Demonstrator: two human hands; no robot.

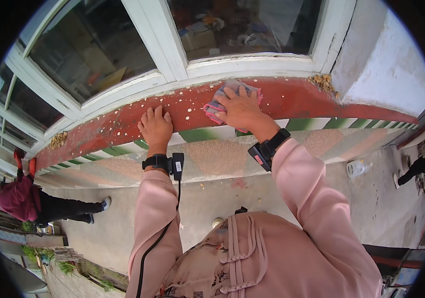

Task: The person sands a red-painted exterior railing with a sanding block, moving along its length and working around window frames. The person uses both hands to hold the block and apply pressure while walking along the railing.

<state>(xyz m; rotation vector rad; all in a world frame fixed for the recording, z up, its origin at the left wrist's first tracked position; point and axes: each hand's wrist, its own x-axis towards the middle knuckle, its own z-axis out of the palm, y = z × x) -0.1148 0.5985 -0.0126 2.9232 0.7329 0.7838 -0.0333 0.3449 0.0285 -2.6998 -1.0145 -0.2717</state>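
Under my right hand [240, 108] is a grey cloth with pink edges [213, 111], bunched up and pressed against the red windowsill [292, 92]. White paint spots speckle much of this sill. To the left, my left hand [156, 128] rests palm down on the sill near its front edge, fingers outstretched and holding nothing. Both wrists carry black straps with small boxes, and a black cable runs down from the left one. The cloth's underside is hidden.
White-framed windows [175, 47] rise behind the sill. Yellowish crumbly clumps lie at its right end [324, 85] and left part [58, 140]. Below runs a green-and-white tiled edge [207, 134]. A person in a maroon top [19, 198] stands far left; a clear plastic jug [355, 169] sits on the ground.
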